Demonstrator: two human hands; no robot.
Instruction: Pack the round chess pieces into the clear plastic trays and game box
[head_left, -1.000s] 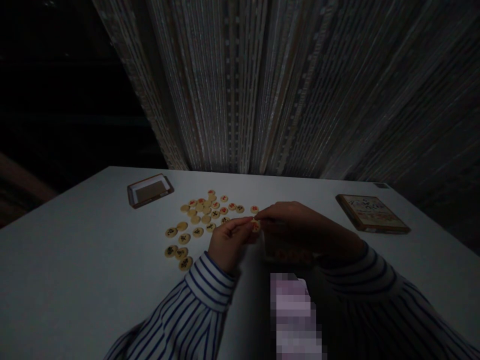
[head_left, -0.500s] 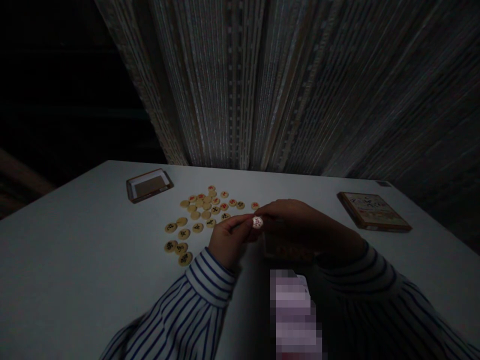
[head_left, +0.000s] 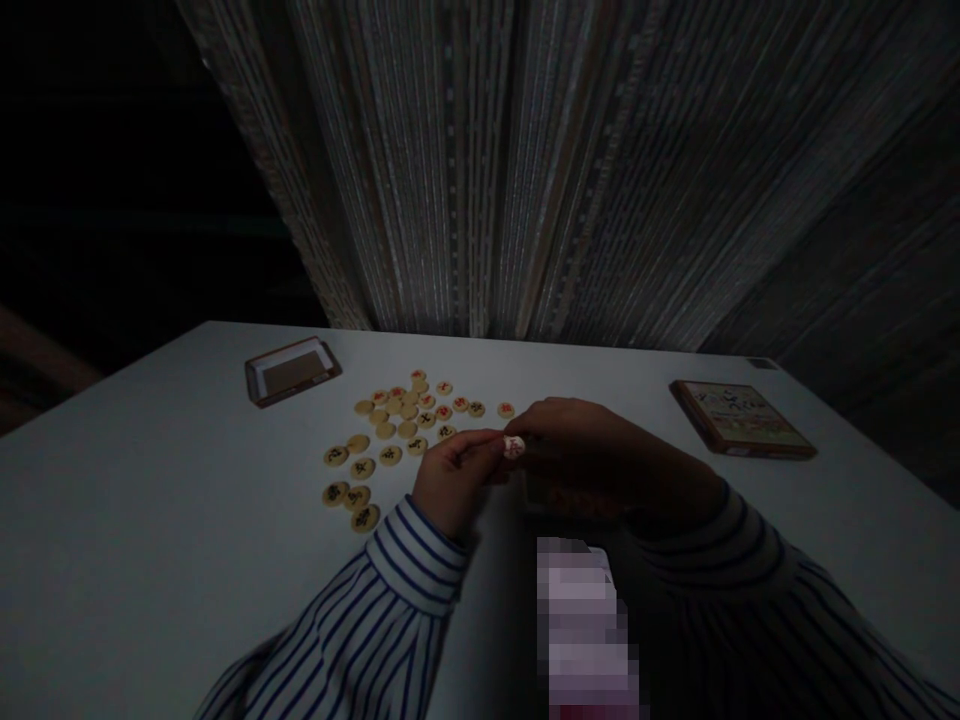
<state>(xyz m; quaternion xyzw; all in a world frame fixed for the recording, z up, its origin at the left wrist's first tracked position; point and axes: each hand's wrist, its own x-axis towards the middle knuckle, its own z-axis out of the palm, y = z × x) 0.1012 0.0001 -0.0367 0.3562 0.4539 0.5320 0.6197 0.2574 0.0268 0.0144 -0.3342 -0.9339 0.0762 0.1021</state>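
My left hand (head_left: pixel 457 475) pinches a round Chinese chess piece (head_left: pixel 514 447) with a red character between thumb and fingers. Brightly lit, it stands tilted on edge. My right hand (head_left: pixel 600 445) arches over from the right, closed, its fingertips meeting the same piece; its thumb is lost in shadow. Beneath the right hand lies a dark tray (head_left: pixel 531 498) with several red-marked pieces, only dimly visible. Left of my hands, many loose wooden pieces (head_left: pixel 390 456) are scattered, some with black or red characters, others showing blank faces.
An open box (head_left: pixel 324 378) stands at the back left of the white table (head_left: pixel 187 480). A flat box with a printed cover (head_left: pixel 739 418) lies at the right. Near my body is a blurred-out bright screen (head_left: pixel 585 620). A striped curtain (head_left: pixel 480 180) hangs behind the table.
The held piece has turned slightly and shows its face at more of a slant. Both hands stay in nearly the same place; the whole view has shifted a little.
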